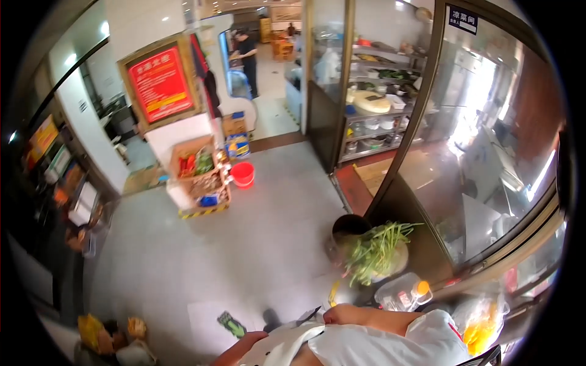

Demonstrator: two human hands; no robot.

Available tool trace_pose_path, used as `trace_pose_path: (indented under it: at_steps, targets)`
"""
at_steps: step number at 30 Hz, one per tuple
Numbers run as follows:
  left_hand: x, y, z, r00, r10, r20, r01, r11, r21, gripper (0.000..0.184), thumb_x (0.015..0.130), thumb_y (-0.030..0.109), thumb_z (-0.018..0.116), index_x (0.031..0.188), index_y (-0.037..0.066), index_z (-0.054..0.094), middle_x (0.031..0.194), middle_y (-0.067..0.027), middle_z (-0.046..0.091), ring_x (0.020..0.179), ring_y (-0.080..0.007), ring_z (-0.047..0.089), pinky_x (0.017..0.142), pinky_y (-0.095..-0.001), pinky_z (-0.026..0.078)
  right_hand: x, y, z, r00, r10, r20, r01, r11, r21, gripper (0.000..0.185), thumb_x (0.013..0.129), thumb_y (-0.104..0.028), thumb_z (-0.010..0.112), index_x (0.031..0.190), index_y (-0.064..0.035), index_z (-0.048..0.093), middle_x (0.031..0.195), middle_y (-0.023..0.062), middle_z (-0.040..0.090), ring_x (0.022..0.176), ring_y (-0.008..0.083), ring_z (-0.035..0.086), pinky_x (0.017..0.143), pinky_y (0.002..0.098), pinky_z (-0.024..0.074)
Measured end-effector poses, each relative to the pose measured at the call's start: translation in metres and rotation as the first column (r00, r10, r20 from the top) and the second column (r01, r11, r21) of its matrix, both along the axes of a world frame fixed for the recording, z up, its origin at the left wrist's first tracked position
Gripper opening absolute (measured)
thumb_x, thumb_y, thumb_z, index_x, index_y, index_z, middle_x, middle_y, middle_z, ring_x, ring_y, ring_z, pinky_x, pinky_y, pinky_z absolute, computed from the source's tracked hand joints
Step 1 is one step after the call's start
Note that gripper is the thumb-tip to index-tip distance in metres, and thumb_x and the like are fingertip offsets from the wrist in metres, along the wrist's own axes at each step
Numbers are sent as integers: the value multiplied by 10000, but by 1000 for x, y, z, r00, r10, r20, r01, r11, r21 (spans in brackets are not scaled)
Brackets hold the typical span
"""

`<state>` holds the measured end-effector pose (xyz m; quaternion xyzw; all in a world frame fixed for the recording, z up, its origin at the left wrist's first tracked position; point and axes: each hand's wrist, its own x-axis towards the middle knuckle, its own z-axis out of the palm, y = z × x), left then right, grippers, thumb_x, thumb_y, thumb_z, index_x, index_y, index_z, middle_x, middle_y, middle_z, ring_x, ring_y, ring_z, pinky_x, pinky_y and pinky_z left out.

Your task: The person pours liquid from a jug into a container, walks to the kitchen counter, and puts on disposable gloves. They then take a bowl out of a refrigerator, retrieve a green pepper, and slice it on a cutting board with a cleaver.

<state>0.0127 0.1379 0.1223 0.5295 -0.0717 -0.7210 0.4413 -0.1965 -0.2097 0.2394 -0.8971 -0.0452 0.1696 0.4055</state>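
Observation:
My right hand (339,314) is at the bottom centre, in front of the white clothing (366,344), rounded and closed. A thin dark pointed thing (310,315) sticks out just left of it; the grip itself is hidden. Lower left, my left hand (255,336) shows only in part at the edge of the clothing, its fingers hidden. Close to it on the floor lies a green and black patterned object (232,324). Long green leafy stalks (381,250) lie over a round container beyond my right hand, beside a clear plastic jug (400,293) with an orange cap.
A red bucket (242,175) and vegetable crates (198,168) stand on the grey floor (268,226). Glass-panelled doors (403,146) and a stocked shelf (378,104) are at right. Another person (247,58) stands far back. Bags (107,335) lie lower left.

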Motion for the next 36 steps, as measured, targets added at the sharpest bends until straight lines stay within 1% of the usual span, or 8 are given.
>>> trace_pose_path:
  at_steps: [5, 7, 10, 11, 19, 25, 30, 36]
  targets:
    - [172, -120, 27, 901, -385, -202, 404, 913, 62, 212, 939, 94, 600, 1128, 44, 684, 1048, -17, 666, 1032, -113, 599, 928, -294, 471, 67, -70, -36, 945, -193, -265, 251, 945, 208, 160, 879, -191, 651, 1035, -166, 677, 910, 55, 694, 806, 206, 640, 750, 372, 507]
    - [224, -177, 75, 865, -496, 75, 489, 868, 87, 213, 954, 98, 583, 1146, 54, 665, 1081, -31, 663, 1020, -102, 583, 899, -289, 476, 95, -104, -37, 916, -299, -269, 367, 893, 259, 186, 879, -203, 652, 1058, -152, 663, 921, 64, 692, 824, 207, 641, 746, 372, 507]
    - [287, -280, 75, 448, -702, 554, 840, 543, 9, 206, 956, 91, 586, 1145, 61, 663, 1081, -32, 664, 1037, -104, 582, 917, -290, 474, 139, -176, -45, 885, -325, -334, 419, 869, 264, 261, 869, -207, 659, 1118, -133, 636, 966, 71, 684, 870, 216, 635, 741, 371, 507]
    - [313, -304, 41, 671, -694, 262, 715, 699, 23, 210, 926, 61, 632, 1134, 66, 663, 1063, -39, 672, 1008, -122, 605, 895, -307, 494, 162, -210, -31, 871, -310, -381, 416, 878, 236, 281, 860, -210, 685, 1127, -134, 637, 974, 53, 683, 870, 203, 626, 748, 359, 504]
    - [369, -576, 144, 655, -473, 589, 545, 836, 65, 227, 872, 117, 758, 1065, 78, 644, 940, 3, 647, 877, -92, 610, 798, -254, 501, 262, -432, 26, 860, -406, -308, 430, 903, 11, 282, 859, -227, 635, 1106, -90, 631, 1066, 198, 679, 994, 407, 643, 828, 479, 501]
    - [435, -773, 54, 804, -500, 323, 560, 818, -128, 234, 871, 100, 756, 1074, 82, 640, 947, 18, 632, 890, -78, 590, 815, -251, 482, 281, -551, -15, 651, -676, -346, 678, 723, -135, 331, 890, -237, 647, 1145, -28, 612, 1106, 216, 681, 1033, 368, 655, 868, 443, 503]
    - [503, -987, -41, 572, -689, 445, 820, 499, -281, 272, 855, 131, 769, 1080, 77, 627, 1022, 16, 634, 958, -87, 553, 846, -275, 472, 302, -677, -29, 516, -725, -456, 801, 597, -44, 336, 872, -234, 670, 1136, -35, 611, 1080, 185, 680, 997, 317, 643, 842, 417, 501]
    - [485, -1302, 84, -18, -803, 596, 981, -130, -145, 326, 865, 303, 765, 1067, 83, 634, 995, -24, 642, 890, -131, 586, 799, -299, 501, 303, -800, -5, 297, -752, -588, 952, 282, 121, 345, 850, -232, 699, 1126, -44, 610, 1048, 149, 679, 953, 256, 628, 809, 386, 498]
